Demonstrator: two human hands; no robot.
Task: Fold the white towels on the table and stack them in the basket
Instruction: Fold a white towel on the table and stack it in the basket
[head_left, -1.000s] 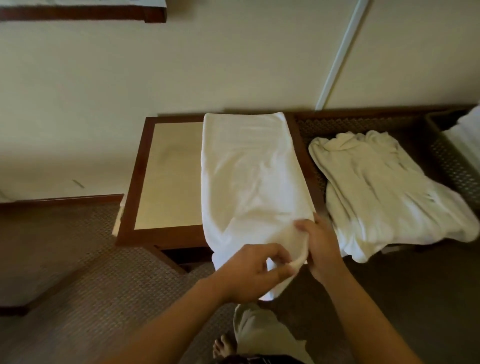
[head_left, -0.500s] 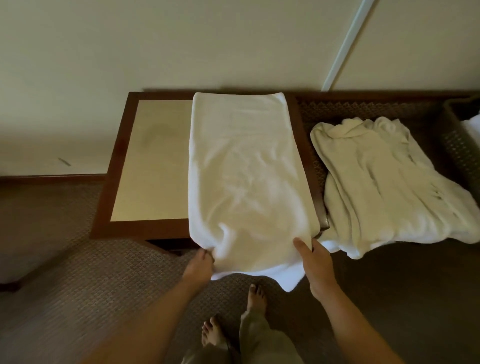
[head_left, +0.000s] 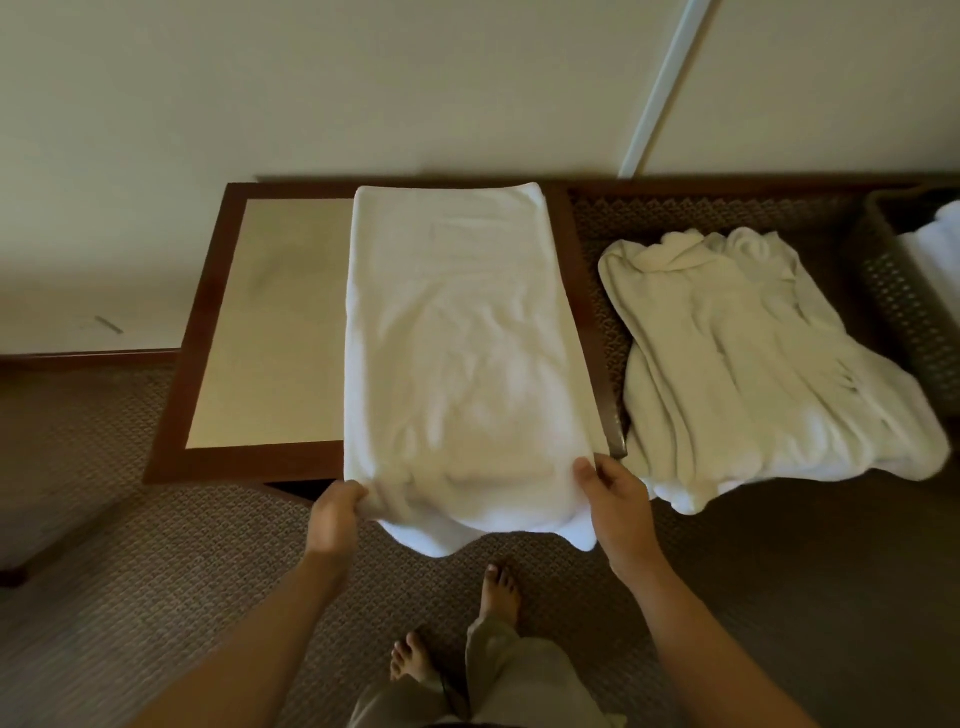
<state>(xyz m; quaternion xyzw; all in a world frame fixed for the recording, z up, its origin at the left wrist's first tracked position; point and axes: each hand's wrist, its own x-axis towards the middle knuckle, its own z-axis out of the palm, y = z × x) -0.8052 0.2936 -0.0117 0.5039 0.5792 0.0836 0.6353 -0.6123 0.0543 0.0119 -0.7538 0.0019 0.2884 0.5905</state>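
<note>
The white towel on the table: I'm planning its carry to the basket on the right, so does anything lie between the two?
Yes. A crumpled pile of cream towels lies between the white towel and the basket at the far right. Both the left hand and the right hand grip the towel's near edge, so the carry would pass over that pile.

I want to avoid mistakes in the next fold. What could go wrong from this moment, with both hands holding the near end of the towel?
1. The towel hangs over the near edge of the table; if the left hand or right hand lets go, it may slide to the floor.
2. The cloth is wrinkled in the middle, so folding now may trap creases.
3. The unfolded pile lies close on the right; a wide lift may catch it.
</note>
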